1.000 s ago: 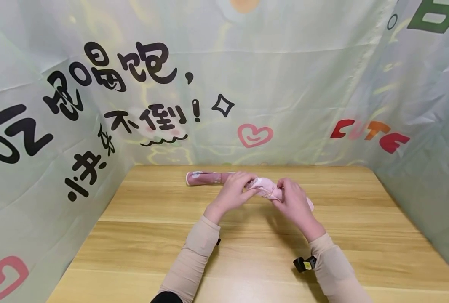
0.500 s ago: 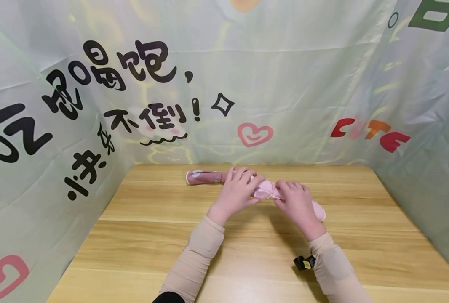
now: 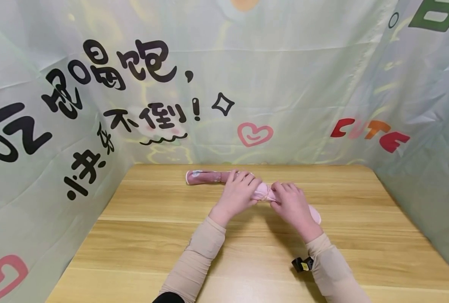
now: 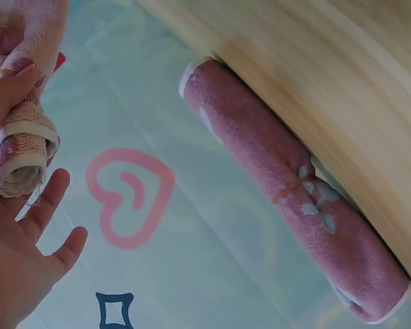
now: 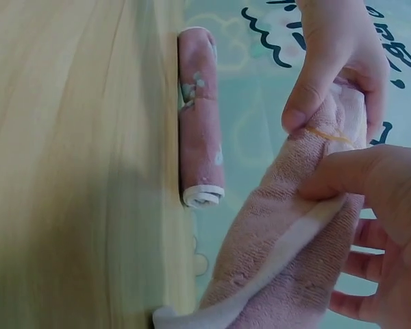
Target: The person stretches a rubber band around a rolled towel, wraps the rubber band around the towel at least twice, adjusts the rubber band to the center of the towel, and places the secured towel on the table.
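Note:
A light pink rolled towel [image 3: 261,192] with a pale edging is held above the table between both hands. An orange rubber band [image 5: 329,135] circles it near the left hand's thumb. The left hand [image 3: 239,191] grips the towel's left end; some of its fingers stand loose from the roll in the left wrist view. My right hand [image 3: 293,206] holds the towel further right, with its thumb [image 5: 332,177] pressing on the cloth beside the edging. The towel's right end pokes out past that hand. A darker pink rolled towel [image 4: 267,164], also banded, lies behind the left hand.
The wooden table [image 3: 152,240] has printed cloth walls [image 3: 300,105] along its back and sides. The darker roll lies near the back edge. A small black device [image 3: 302,264] sits at the right wrist.
The left hand has shifted slightly right and spread over the towel's left end. The right hand has moved slightly down, and more of the towel's right end now shows past it.

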The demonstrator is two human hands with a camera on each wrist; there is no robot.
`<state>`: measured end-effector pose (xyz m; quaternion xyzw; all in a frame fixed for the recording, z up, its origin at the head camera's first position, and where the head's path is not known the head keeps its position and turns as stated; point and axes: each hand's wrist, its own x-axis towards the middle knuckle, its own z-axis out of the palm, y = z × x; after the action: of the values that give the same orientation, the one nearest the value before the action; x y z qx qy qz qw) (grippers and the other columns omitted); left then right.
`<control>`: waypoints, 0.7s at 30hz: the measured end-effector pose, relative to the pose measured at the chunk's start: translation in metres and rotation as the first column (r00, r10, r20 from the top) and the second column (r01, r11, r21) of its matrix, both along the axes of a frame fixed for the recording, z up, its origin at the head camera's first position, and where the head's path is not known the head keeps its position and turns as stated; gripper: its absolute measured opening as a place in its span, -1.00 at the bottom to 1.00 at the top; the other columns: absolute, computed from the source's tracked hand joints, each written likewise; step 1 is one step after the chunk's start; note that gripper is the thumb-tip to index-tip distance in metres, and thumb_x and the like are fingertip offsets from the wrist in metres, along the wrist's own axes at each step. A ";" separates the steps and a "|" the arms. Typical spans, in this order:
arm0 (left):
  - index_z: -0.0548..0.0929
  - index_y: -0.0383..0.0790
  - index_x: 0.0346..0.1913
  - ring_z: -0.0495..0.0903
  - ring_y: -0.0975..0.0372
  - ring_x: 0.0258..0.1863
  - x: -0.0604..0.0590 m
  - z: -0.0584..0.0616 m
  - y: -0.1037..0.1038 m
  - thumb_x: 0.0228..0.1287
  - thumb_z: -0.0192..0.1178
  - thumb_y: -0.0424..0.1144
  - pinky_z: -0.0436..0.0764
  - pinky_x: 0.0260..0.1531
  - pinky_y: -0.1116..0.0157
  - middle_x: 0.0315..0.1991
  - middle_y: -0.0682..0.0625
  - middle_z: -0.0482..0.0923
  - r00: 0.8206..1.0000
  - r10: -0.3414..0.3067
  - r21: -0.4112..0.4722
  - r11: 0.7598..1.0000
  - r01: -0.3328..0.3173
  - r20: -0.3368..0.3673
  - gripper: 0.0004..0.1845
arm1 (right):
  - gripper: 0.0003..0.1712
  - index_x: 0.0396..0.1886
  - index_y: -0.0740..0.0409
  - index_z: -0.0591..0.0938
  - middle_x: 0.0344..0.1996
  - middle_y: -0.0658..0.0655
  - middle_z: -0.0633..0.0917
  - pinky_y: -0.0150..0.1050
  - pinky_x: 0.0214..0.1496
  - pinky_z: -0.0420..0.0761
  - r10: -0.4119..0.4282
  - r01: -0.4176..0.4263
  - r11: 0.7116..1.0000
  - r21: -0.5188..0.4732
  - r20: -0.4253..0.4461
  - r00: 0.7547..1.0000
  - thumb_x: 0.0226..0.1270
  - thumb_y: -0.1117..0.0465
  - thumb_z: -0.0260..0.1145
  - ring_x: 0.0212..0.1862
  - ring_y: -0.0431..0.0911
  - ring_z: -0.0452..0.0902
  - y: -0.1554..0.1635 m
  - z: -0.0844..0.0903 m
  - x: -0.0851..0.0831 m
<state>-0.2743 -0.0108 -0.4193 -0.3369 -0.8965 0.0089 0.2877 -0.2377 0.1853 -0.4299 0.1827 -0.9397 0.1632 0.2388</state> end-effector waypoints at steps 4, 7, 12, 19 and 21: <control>0.57 0.07 0.11 0.50 0.21 0.13 -0.001 0.001 -0.003 0.00 0.41 0.13 0.35 0.30 0.07 0.04 0.15 0.62 1.000 -0.009 0.018 1.000 0.009 -0.004 -0.42 | -0.58 -0.09 0.14 0.57 -0.14 0.24 0.70 0.19 -0.06 0.56 0.051 -0.050 0.999 -0.017 0.023 0.998 0.04 0.19 0.49 -0.06 0.17 0.58 0.003 0.005 0.000; 0.57 0.07 0.11 0.50 0.21 0.12 -0.003 0.001 -0.005 -0.02 0.43 0.12 0.37 0.29 0.07 0.04 0.14 0.62 1.000 -0.007 0.028 1.000 0.007 0.004 -0.41 | -0.62 -0.10 0.14 0.59 -0.15 0.19 0.69 0.16 -0.04 0.56 0.130 -0.132 0.989 -0.062 -0.036 0.991 0.08 0.20 0.48 -0.08 0.14 0.58 0.006 0.007 -0.001; 0.58 0.08 0.12 0.49 0.20 0.11 -0.005 0.001 -0.007 -0.04 0.44 0.13 0.36 0.28 0.09 0.04 0.15 0.61 1.000 -0.008 0.018 1.000 0.007 0.017 -0.40 | -0.79 -0.26 0.13 0.66 -0.25 0.12 0.67 0.02 -0.09 0.56 0.261 -0.289 0.955 -0.072 -0.265 0.928 0.10 0.26 0.47 -0.16 0.07 0.57 0.007 0.005 -0.006; 0.62 0.08 0.04 0.50 0.20 0.10 -0.007 0.002 -0.010 0.01 0.41 0.14 0.36 0.27 0.08 0.00 0.16 0.66 0.998 -0.062 0.025 0.998 0.061 0.025 -0.49 | -0.80 -0.30 0.13 0.69 -0.26 0.12 0.66 0.03 -0.09 0.56 0.310 -0.346 0.937 -0.038 -0.362 0.879 0.02 0.29 0.48 -0.15 0.07 0.56 0.000 -0.001 -0.009; 0.65 0.09 0.02 0.51 0.20 0.09 -0.007 0.002 -0.012 0.02 0.41 0.15 0.35 0.27 0.08 -0.03 0.17 0.69 0.996 -0.081 0.027 0.996 0.080 0.041 -0.52 | -0.81 -0.31 0.12 0.70 -0.25 0.12 0.66 0.05 -0.07 0.56 0.305 -0.338 0.940 -0.034 -0.358 0.882 0.02 0.30 0.48 -0.13 0.08 0.56 -0.001 -0.002 -0.009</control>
<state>-0.2814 -0.0224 -0.4174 -0.3695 -0.8880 -0.0211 0.2730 -0.2467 0.1844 -0.4323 0.3504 -0.8303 0.2102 0.3791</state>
